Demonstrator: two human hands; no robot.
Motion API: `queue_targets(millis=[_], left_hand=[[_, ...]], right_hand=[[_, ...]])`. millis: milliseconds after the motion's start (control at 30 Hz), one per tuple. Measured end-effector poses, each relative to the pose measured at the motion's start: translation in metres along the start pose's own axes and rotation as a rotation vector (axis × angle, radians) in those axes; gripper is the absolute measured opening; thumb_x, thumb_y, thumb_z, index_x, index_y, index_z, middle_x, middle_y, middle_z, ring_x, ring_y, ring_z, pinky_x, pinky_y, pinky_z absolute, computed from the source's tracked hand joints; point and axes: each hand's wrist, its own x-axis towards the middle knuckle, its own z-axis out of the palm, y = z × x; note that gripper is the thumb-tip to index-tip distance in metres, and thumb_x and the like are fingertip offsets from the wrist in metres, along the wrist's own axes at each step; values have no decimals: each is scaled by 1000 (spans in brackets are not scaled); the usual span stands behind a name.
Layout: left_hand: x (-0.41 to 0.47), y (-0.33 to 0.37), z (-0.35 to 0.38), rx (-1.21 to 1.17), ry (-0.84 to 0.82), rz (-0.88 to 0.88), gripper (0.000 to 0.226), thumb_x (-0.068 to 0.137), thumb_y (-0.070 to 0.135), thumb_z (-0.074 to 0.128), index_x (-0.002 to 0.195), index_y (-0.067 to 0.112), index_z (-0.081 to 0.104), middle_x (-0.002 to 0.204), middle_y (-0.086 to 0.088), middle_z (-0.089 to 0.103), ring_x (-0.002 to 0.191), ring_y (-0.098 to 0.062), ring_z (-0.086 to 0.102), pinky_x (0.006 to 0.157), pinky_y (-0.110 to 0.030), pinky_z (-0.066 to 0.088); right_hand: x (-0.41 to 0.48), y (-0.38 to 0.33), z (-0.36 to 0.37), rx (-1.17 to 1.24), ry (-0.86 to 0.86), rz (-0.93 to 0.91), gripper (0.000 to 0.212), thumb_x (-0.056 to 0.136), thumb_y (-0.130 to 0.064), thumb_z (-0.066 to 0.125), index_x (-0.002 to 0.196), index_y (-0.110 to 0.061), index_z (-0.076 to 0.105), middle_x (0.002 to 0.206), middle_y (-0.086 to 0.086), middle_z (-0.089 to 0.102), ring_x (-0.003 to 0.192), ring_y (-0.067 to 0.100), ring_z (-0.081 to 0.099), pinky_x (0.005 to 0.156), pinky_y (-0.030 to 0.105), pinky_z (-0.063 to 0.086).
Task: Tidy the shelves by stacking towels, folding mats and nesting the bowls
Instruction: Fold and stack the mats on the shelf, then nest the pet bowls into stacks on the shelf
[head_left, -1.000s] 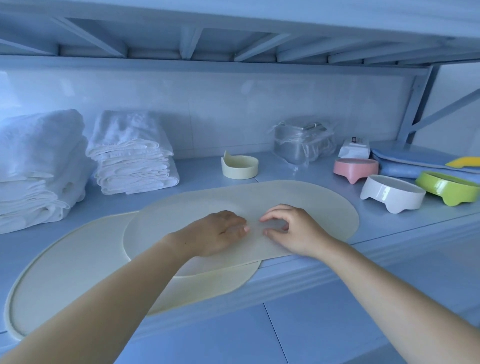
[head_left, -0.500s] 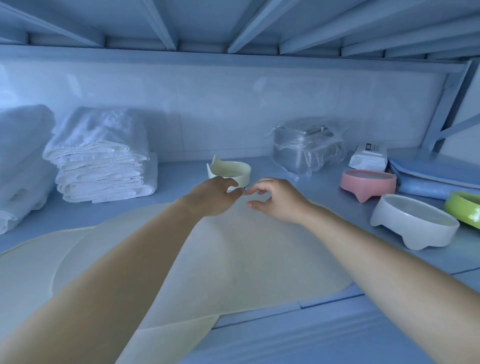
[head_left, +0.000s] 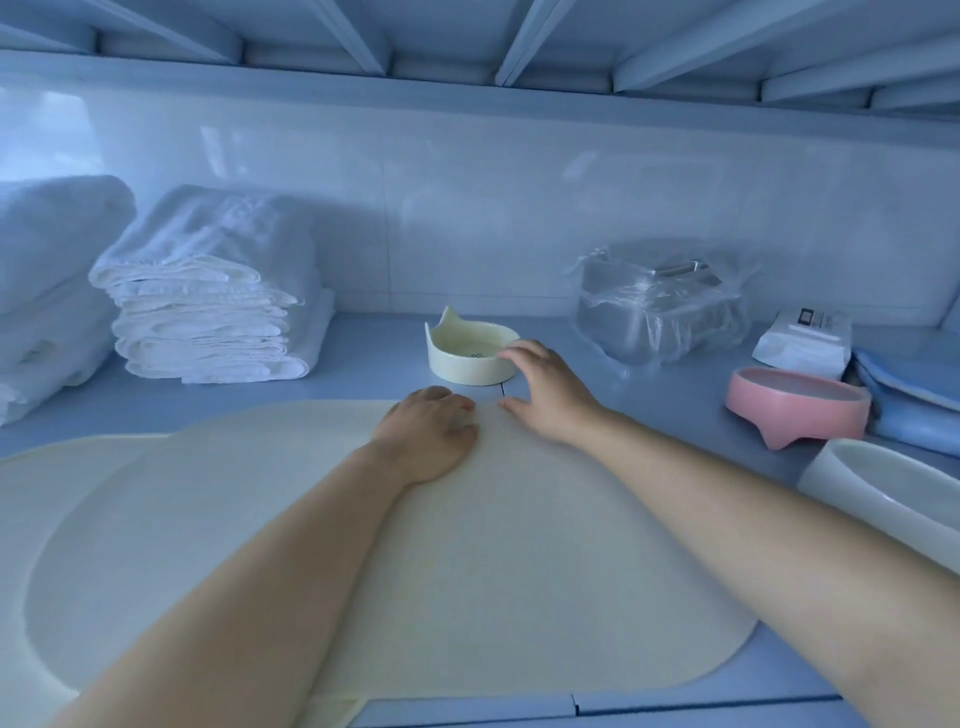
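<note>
A large cream mat (head_left: 218, 530) lies folded over itself on the shelf, its lower layer sticking out at the left. My left hand (head_left: 431, 436) rests on the mat's far edge, fingers bent down onto it. My right hand (head_left: 545, 389) is spread just past that edge, its fingertips touching the rim of a cream cat-eared bowl (head_left: 467, 358). Two stacks of white towels (head_left: 208, 296) stand at the back left. A pink bowl (head_left: 795, 410) and a white bowl (head_left: 883, 488) sit at the right.
A plastic-wrapped metal container (head_left: 660, 306) stands at the back right beside a white packet (head_left: 805, 343). Folded blue cloth (head_left: 914, 400) lies at the far right. The upper shelf's beams (head_left: 519, 47) hang low overhead. The shelf's front edge (head_left: 597, 706) runs below the mat.
Both hands carried the mat's near edge to the far side and laid it down. The right hand has let go and reached to the cream bowl. The view moved closer.
</note>
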Motion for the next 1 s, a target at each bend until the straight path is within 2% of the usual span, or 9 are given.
queue_targets(millis=[100, 200, 300, 400, 500, 633, 800, 1000], left_hand=[[-3, -7, -4, -58, 7, 11, 41, 92, 40, 45, 131, 28, 46, 146, 0, 34, 136, -18, 28, 111, -29, 22], [-4, -12, -7, -82, 28, 36, 38, 91, 36, 49, 128, 27, 49, 143, 0, 37, 134, -17, 29, 110, -27, 22], [-4, -14, -9, -87, 39, 35, 38, 90, 35, 50, 127, 26, 50, 143, 0, 37, 134, -17, 30, 110, -26, 22], [-4, -16, -9, -76, 40, 34, 38, 90, 34, 51, 127, 26, 50, 143, 0, 37, 134, -17, 30, 110, -26, 22], [-4, -14, -8, -58, 37, 44, 39, 90, 34, 49, 128, 26, 49, 143, 0, 38, 134, -17, 30, 110, -25, 22], [-6, -13, -8, -46, 24, 38, 37, 91, 34, 47, 127, 26, 50, 141, 1, 40, 132, -17, 32, 107, -24, 24], [-6, -11, -8, -32, 9, 38, 36, 92, 34, 45, 127, 26, 50, 138, 2, 42, 130, -16, 35, 106, -25, 26], [-7, -11, -8, -43, 13, 26, 35, 92, 34, 45, 127, 26, 49, 136, 3, 43, 126, -17, 39, 106, -28, 31]], right_hand=[[11, 2, 10, -36, -22, -1, 53, 89, -18, 57, 137, -10, 37, 146, 3, 35, 135, 21, 29, 108, 29, 27], [19, 7, 15, -39, -7, 22, 44, 91, -12, 51, 133, -10, 43, 141, 4, 43, 132, 21, 34, 105, 30, 30], [25, 7, 15, -36, 63, 15, 29, 86, -3, 52, 114, -9, 57, 122, 5, 56, 117, 24, 45, 88, 29, 36], [26, 5, 15, -4, 96, -13, 16, 83, -3, 55, 97, -9, 61, 104, 4, 61, 104, 24, 49, 75, 26, 33], [26, 4, 13, 29, 117, -9, 14, 83, -7, 60, 95, -12, 65, 99, 4, 64, 102, 23, 49, 79, 29, 38], [27, -2, 11, 32, 104, 2, 19, 83, -12, 61, 100, -14, 68, 101, 4, 65, 105, 22, 50, 82, 33, 44], [23, 10, 1, -10, 43, -47, 36, 82, -25, 67, 117, -15, 61, 120, 3, 62, 116, 22, 50, 92, 31, 41], [22, 18, 0, 49, 55, 23, 19, 82, -19, 67, 100, -12, 66, 102, 4, 66, 104, 21, 53, 83, 32, 43]])
